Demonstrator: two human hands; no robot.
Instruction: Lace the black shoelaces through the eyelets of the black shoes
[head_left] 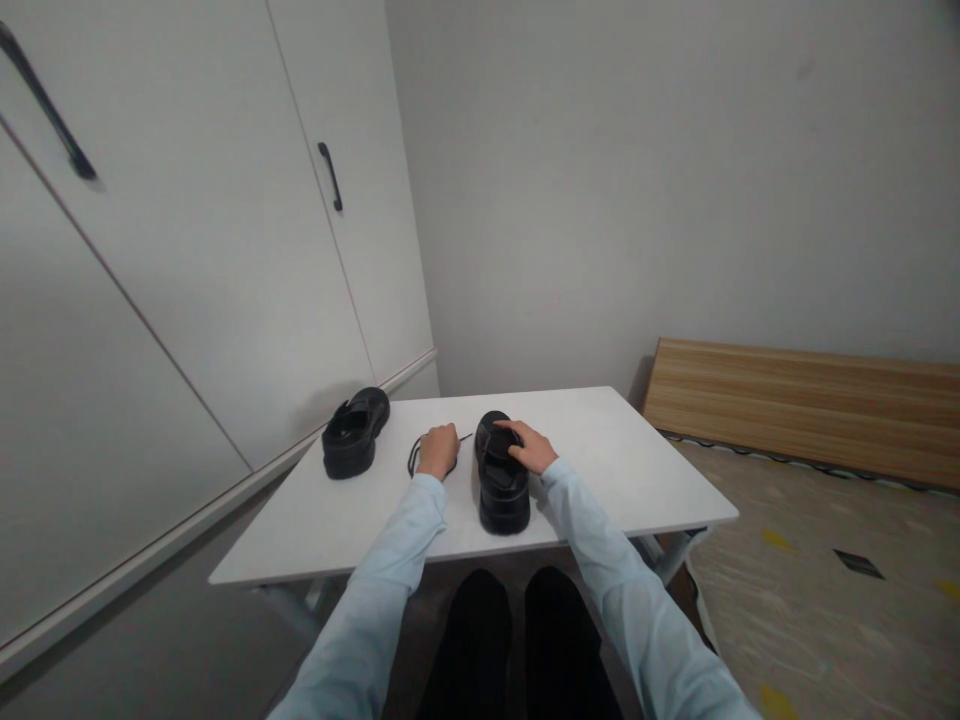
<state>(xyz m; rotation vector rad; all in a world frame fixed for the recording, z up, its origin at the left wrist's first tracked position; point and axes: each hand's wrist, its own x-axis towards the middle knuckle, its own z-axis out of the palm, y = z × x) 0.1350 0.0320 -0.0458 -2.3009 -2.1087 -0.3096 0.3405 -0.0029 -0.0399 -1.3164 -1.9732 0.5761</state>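
A black shoe point(504, 505) stands on the white table in front of me, its heel toward me and its toe pointing away. My right hand point(531, 446) rests on its upper near the tongue, fingers stretched across the opening. Left of that shoe, my left hand point(438, 450) is closed around a black shoelace point(412, 458). Loops of the lace show to the left of the fist, and a thin end sticks out on its right. A second black shoe point(349, 458) sits apart at the table's left edge.
The white table point(592, 430) reaches close to white cupboard doors point(225, 250) with black handles on the left. A wood-grain board point(787, 400) leans by the grey wall at right. My knees point(517, 630) are below the table's front edge.
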